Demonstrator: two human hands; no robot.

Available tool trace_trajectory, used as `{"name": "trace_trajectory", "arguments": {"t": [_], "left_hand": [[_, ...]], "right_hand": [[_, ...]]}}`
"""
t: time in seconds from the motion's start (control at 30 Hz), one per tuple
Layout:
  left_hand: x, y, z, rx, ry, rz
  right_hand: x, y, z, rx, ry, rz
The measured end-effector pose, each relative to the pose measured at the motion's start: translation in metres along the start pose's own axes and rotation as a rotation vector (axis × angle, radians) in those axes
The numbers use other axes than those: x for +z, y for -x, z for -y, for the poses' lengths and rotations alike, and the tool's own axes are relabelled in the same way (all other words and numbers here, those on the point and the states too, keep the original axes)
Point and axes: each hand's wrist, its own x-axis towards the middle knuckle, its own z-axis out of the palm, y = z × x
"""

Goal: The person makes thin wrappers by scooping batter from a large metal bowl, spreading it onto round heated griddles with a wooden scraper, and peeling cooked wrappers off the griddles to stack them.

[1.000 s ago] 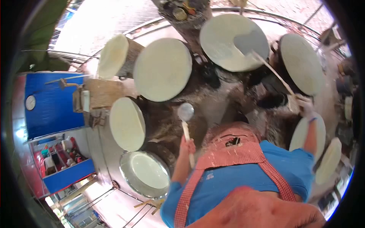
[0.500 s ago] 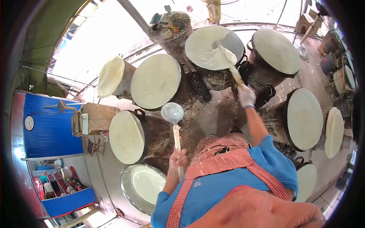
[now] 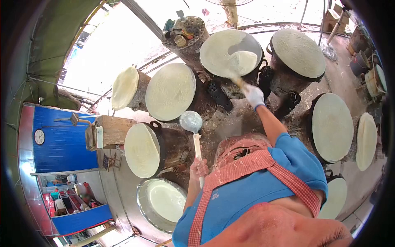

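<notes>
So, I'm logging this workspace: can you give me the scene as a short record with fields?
Left hand: bare, closed around the handle of a ladle
Right hand: white-gloved, gripping a blurred tool
Pan by tool: pale layer, grey surface partly showing
Basin: metal, pale contents
Clothing: checked apron, blue shirt

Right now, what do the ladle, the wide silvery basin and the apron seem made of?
Ladle bowl: likely metal, smooth grey with bright highlights. Its handle: pale and dull, perhaps wood, though plastic is possible. Basin: probably polished metal, since its silvery wall throws back light. Apron: apparently matt woven cloth, by its fine red-and-white check and the way it bends over the body.
</notes>
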Motion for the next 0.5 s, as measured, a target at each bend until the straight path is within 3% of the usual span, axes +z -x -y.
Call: {"name": "trace_trajectory", "arguments": {"t": [0.03,0.07,0.1,0.13,0.17,0.23,0.3,0.33,0.37,0.43,0.5], "left_hand": [[0.001,-0.003,0.003,0.0,-0.008,-0.001],[0.002,-0.001,0.009,0.097,-0.19,-0.278],[-0.004,-0.001,0.005,0.119,-0.352,-0.281],[-0.01,0.0,0.001,0.143,-0.514,-0.289],[-0.007,-0.005,-0.001,0.144,-0.525,-0.296],[0.002,-0.012,0.003,0.052,-0.279,-0.262],[0.013,-0.027,0.013,0.075,-0.339,-0.337],[0.016,-0.033,0.015,0.028,-0.207,-0.406],[0.018,-0.036,0.017,0.099,-0.381,-0.513],[0.022,-0.04,0.023,0.182,-0.75,-0.781],[0.017,-0.038,0.01,0.047,-0.623,-0.597]], "right_hand": [[-0.01,0.016,0.01,-0.052,0.033,0.122],[-0.016,0.022,-0.004,0.022,0.111,0.113],[-0.027,0.024,-0.021,0.037,0.06,0.016],[-0.055,0.01,-0.015,0.191,0.323,0.158],[-0.052,-0.009,-0.052,0.191,0.307,0.111],[-0.076,-0.027,-0.027,0.104,0.073,-0.145],[-0.048,-0.047,-0.018,0.019,-0.02,-0.253],[-0.035,-0.043,-0.014,0.057,0.027,-0.124],[-0.013,-0.032,-0.036,-0.126,0.124,-0.019],[-0.041,0.016,-0.032,-0.151,0.172,0.057],[-0.046,0.002,-0.07,-0.032,0.25,-0.067]]}}
